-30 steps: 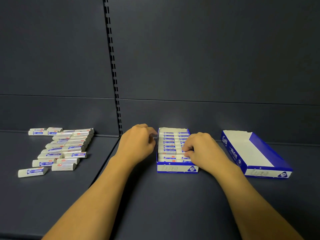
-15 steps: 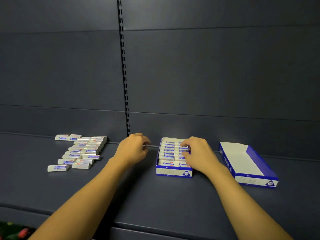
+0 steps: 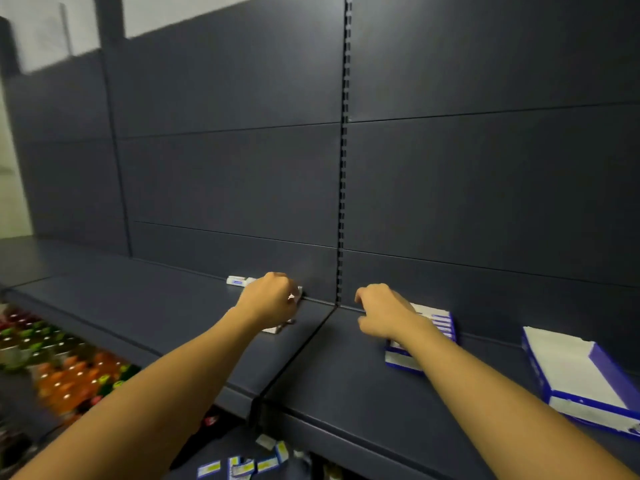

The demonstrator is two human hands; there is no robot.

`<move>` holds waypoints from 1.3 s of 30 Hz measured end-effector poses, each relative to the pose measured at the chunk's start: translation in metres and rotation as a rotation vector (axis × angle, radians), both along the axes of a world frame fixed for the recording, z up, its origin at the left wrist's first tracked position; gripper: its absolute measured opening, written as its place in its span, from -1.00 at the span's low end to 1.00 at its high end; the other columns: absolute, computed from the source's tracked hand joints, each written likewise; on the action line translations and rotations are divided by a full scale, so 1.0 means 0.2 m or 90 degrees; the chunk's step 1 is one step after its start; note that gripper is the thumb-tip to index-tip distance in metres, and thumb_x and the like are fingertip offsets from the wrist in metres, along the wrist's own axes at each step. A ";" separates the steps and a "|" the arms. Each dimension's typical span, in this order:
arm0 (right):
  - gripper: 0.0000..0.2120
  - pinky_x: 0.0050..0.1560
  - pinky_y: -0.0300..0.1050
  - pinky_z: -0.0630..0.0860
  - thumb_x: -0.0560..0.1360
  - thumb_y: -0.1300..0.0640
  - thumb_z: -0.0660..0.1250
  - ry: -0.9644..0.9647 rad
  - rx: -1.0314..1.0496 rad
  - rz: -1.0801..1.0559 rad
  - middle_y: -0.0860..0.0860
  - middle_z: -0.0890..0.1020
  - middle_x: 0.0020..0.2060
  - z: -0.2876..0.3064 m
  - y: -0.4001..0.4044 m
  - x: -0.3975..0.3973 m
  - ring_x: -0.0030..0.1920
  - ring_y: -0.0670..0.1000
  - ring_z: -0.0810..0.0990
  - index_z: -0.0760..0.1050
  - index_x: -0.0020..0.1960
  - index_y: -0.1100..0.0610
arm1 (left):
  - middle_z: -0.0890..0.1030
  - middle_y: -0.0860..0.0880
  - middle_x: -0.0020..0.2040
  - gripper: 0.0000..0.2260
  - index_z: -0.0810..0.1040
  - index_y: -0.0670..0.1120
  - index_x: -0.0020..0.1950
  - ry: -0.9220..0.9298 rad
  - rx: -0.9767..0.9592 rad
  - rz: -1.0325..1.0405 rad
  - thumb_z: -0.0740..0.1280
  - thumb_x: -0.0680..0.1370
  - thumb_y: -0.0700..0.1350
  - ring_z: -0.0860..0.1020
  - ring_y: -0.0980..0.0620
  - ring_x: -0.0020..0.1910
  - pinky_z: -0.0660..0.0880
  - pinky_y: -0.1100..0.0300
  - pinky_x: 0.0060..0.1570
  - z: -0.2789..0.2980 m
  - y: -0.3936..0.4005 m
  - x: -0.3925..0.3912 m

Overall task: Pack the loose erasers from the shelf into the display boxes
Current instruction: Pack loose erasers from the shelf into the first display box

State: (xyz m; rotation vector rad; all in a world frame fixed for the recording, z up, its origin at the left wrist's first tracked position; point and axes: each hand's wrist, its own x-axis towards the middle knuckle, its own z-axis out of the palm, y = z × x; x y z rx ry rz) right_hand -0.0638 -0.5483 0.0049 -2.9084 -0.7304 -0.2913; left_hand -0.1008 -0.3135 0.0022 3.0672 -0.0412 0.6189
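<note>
My left hand [image 3: 268, 301] lies on the pile of loose white erasers [image 3: 237, 281] at the back of the dark shelf, hiding most of them. Its fingers are curled down, and a white eraser shows at the fingertips. More erasers peek out under its wrist. The blue-and-white display box [image 3: 398, 358] with rows of erasers stands to the right, partly behind my right forearm. Just left of that box hovers my right hand [image 3: 382, 315], fingers loosely curled and holding nothing. A second display box [image 3: 602, 363], empty, sits at the far right.
A slotted upright [image 3: 343, 168] divides the back wall, and a seam [image 3: 298, 355] splits the shelf below it. On a lower shelf at left stand coloured drink bottles [image 3: 69, 375]. Small packets [image 3: 242, 465] lie below the shelf's front edge.
The view swung up and left. My left hand moved from beside the filled box onto the loose eraser pile. My right hand left the box's erasers and now hovers to its left.
</note>
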 end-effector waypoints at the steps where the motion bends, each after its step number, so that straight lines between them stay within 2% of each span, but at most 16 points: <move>1: -0.69 -0.02 -0.01 0.58 0.47 0.20 0.29 0.000 -0.018 0.008 0.09 0.55 0.12 0.02 0.06 -0.02 0.04 0.15 0.58 0.51 0.21 0.16 | 0.59 -0.04 0.23 -0.73 0.62 -0.05 0.23 0.003 0.004 0.009 0.27 0.57 -0.12 0.56 -0.11 0.18 0.57 0.02 0.06 0.00 0.05 -0.03; 4: -0.71 -0.06 -0.02 0.58 0.45 0.23 0.28 0.002 -0.048 0.020 0.11 0.57 0.10 0.04 0.24 -0.07 0.02 0.17 0.60 0.52 0.17 0.17 | 0.57 -0.04 0.27 -0.67 0.60 -0.04 0.29 0.007 0.016 0.045 0.26 0.54 -0.18 0.57 -0.10 0.17 0.56 0.07 0.03 0.01 0.20 -0.12; 7: -0.70 -0.07 -0.05 0.58 0.46 0.23 0.28 0.009 -0.057 0.025 0.10 0.58 0.11 0.04 0.41 -0.12 0.03 0.16 0.61 0.52 0.19 0.16 | 0.61 -0.08 0.13 -0.76 0.65 -0.12 0.12 0.018 0.030 0.082 0.26 0.52 -0.21 0.60 -0.13 0.01 0.56 0.08 -0.13 0.00 0.36 -0.22; 11: -0.74 -0.15 -0.11 0.46 0.48 0.19 0.28 0.014 -0.057 0.029 0.09 0.59 0.12 0.01 0.62 -0.19 0.06 0.15 0.62 0.55 0.15 0.13 | 0.63 -0.12 0.11 -0.78 0.64 -0.16 0.10 0.035 0.008 0.117 0.26 0.52 -0.21 0.61 -0.15 0.01 0.62 -0.01 -0.01 -0.02 0.59 -0.33; 17: -0.74 -0.10 -0.12 0.48 0.49 0.16 0.29 0.022 -0.045 0.016 0.10 0.59 0.14 0.00 0.92 -0.27 0.08 0.15 0.61 0.55 0.16 0.14 | 0.63 -0.11 0.12 -0.76 0.65 -0.14 0.12 0.062 -0.008 0.099 0.25 0.54 -0.18 0.61 -0.14 0.03 0.62 -0.01 0.00 -0.03 0.89 -0.43; 20: -0.75 -0.08 -0.10 0.53 0.48 0.17 0.29 0.021 -0.032 0.007 0.10 0.59 0.12 0.00 1.05 -0.30 0.04 0.14 0.61 0.55 0.15 0.14 | 0.64 -0.13 0.11 -0.85 0.61 -0.16 -0.02 0.073 0.010 0.091 0.25 0.53 -0.20 0.62 -0.16 0.03 0.63 -0.02 -0.01 -0.02 1.04 -0.47; 22: -0.71 -0.06 -0.10 0.53 0.48 0.18 0.29 0.018 -0.029 -0.002 0.09 0.58 0.14 -0.02 1.12 -0.33 0.07 0.14 0.61 0.54 0.19 0.14 | 0.63 -0.15 0.12 -0.90 0.56 -0.08 -0.08 0.081 0.020 0.091 0.25 0.52 -0.21 0.61 -0.18 0.04 0.64 -0.03 -0.02 -0.02 1.12 -0.49; 25: -0.72 -0.11 -0.13 0.47 0.48 0.19 0.28 0.007 -0.022 -0.011 0.08 0.58 0.15 -0.03 1.21 -0.35 0.08 0.13 0.61 0.54 0.19 0.14 | 0.62 -0.15 0.15 -0.79 0.64 -0.17 0.09 0.081 0.010 0.071 0.25 0.54 -0.20 0.60 -0.20 0.06 0.62 -0.04 0.02 -0.02 1.23 -0.48; 28: -0.76 -0.11 -0.12 0.47 0.49 0.19 0.28 0.007 -0.038 -0.024 0.10 0.58 0.13 -0.04 1.26 -0.37 0.06 0.14 0.60 0.54 0.15 0.15 | 0.60 -0.12 0.21 -0.71 0.63 -0.12 0.24 0.080 -0.001 0.040 0.26 0.56 -0.18 0.59 -0.18 0.10 0.60 -0.02 0.06 -0.03 1.29 -0.45; 30: -0.75 -0.13 -0.11 0.47 0.48 0.19 0.28 0.013 -0.043 -0.036 0.10 0.58 0.12 -0.03 1.28 -0.36 0.05 0.15 0.61 0.54 0.15 0.16 | 0.60 -0.12 0.21 -0.71 0.63 -0.12 0.24 0.082 -0.009 0.023 0.26 0.56 -0.18 0.59 -0.18 0.10 0.60 -0.04 0.07 -0.04 1.31 -0.42; 34: -0.75 -0.14 -0.09 0.50 0.46 0.20 0.27 0.012 -0.035 -0.053 0.08 0.59 0.08 0.01 1.33 -0.30 0.01 0.14 0.62 0.54 0.13 0.14 | 0.62 -0.14 0.09 -0.84 0.62 -0.17 0.04 0.070 -0.025 -0.007 0.26 0.56 -0.19 0.59 -0.11 -0.03 0.63 -0.05 0.05 -0.05 1.32 -0.33; 39: -0.71 0.00 0.01 0.62 0.45 0.20 0.30 0.010 -0.042 -0.065 0.08 0.58 0.10 0.02 1.41 -0.16 0.02 0.14 0.62 0.55 0.16 0.12 | 0.63 -0.12 0.16 -0.72 0.63 -0.12 0.23 0.079 -0.039 -0.052 0.28 0.56 -0.19 0.62 -0.13 0.05 0.62 -0.05 0.08 -0.07 1.34 -0.16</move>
